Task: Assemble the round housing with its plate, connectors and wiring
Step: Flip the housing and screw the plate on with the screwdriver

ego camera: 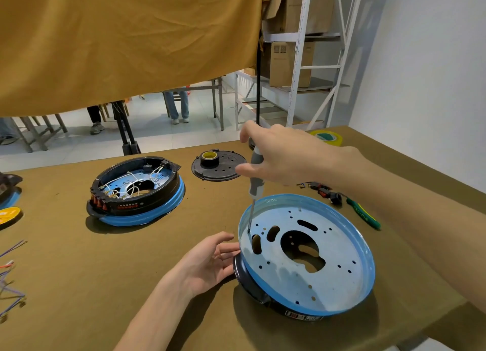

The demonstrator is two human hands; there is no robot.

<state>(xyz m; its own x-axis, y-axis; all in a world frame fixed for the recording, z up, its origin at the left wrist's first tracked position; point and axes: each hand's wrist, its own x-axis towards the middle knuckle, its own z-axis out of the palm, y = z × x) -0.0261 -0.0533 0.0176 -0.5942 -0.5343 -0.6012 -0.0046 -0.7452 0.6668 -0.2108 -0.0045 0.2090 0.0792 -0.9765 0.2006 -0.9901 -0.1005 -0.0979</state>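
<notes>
Nearest the desk's (79,285) front edge, toward its right side, sits the round housing (306,256), a black ring carrying a pale blue plate (339,248) with a raised blue rim, a large keyhole-shaped opening in its middle and several slots and small holes around it; the assembly is tilted, its left side lifted higher off the brown cloth. The left hand (207,261) lies palm up just left of it, fingers loosely spread, the fingertips touching the housing's left edge and closing on nothing. Above, the right hand (286,158) reaches in from the right and its grip is pinched around the grey handle of a screwdriver (254,182), which stands nearly upright with its tip set down on the plate close to the left rim, beside one of the oval slots. Along the left edge lie loose coloured wires (10,277) and, further back, part of a yellow disc (9,215). Behind the housing, near the right edge, a green-handled tool (364,214) lies next to a cluster of black and red connectors (324,191). Mid-desk on the left stands a second housing (136,189), blue-rimmed, with white wiring coiled inside and red terminals at its front. Toward the far edge a black perforated disc (223,170) carries a roll of yellow tape (209,157), and at the far right corner rests a yellow-green tape roll (327,136).
</notes>
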